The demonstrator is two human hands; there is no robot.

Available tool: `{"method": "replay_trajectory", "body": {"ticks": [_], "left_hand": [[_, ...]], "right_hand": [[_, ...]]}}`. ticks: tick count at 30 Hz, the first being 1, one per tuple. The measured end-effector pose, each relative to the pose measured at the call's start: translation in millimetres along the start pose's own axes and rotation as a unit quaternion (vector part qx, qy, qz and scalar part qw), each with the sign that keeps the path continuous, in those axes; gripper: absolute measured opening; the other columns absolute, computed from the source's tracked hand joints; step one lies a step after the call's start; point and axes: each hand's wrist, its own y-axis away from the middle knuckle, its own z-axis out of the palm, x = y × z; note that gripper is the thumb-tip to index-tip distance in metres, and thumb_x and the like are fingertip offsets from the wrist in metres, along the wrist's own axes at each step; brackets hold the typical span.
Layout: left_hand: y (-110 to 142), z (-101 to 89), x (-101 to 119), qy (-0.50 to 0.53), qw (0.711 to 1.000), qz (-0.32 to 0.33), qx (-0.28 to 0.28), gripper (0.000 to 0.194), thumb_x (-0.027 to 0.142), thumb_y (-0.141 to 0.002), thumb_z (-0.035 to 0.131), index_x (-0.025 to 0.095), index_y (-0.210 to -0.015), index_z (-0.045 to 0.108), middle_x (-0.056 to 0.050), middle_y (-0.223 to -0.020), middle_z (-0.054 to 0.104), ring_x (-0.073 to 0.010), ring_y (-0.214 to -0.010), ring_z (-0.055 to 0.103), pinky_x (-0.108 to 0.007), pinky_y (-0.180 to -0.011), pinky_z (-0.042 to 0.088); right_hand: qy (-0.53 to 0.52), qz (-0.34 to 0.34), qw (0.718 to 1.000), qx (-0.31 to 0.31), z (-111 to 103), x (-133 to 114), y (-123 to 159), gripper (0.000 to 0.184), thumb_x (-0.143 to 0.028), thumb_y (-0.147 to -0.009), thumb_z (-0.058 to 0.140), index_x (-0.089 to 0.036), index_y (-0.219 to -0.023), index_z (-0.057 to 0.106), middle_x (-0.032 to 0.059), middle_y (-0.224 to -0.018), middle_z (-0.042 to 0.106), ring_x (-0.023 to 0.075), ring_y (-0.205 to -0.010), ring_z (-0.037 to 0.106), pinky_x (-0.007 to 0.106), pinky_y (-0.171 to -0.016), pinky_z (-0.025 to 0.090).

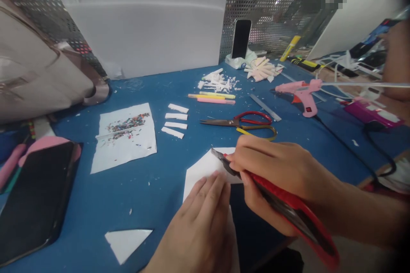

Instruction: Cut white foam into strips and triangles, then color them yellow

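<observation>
My right hand point(275, 170) grips a red utility knife point(288, 209) like a pen. Its blade tip touches the top edge of a white sheet of foam board or card point(200, 168). Flat on that sheet lies my left hand point(205, 217), fingers stretched out, just below the blade; it covers much of the sheet. To the left rests a loose white triangular offcut point(128, 241). Several short white strips point(176, 116) lie in a column beyond the hands. Scissors point(221, 122) with one red and one yellow handle lie just past my right hand.
A paper with colourful shavings point(105, 153) and a black phone point(35, 200) lie left. Pens point(214, 100) and white scraps point(216, 81) are further back. At right sit a pink glue gun point(303, 91) with its cable, and a co-worker's arm point(397, 59). Another phone point(241, 39) stands upright.
</observation>
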Motion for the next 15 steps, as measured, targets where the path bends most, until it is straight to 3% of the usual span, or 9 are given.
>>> {"method": "replay_trajectory", "body": {"ticks": [15], "left_hand": [[0.1, -0.1, 2.9, 0.011, 1.0, -0.009, 0.002, 0.058, 0.012, -0.08, 0.042, -0.005, -0.136, 0.043, -0.026, -0.14, 0.049, -0.0362, -0.133, 0.044, -0.051, -0.104, 0.047]], "right_hand": [[-0.004, 0.031, 0.999, -0.028, -0.7, -7.3, 3.1, 0.011, -0.006, -0.078, 0.046, -0.016, -0.079, 0.051, 0.0008, -0.074, 0.046, 0.0121, -0.059, 0.045, 0.027, -0.051, 0.035]]}}
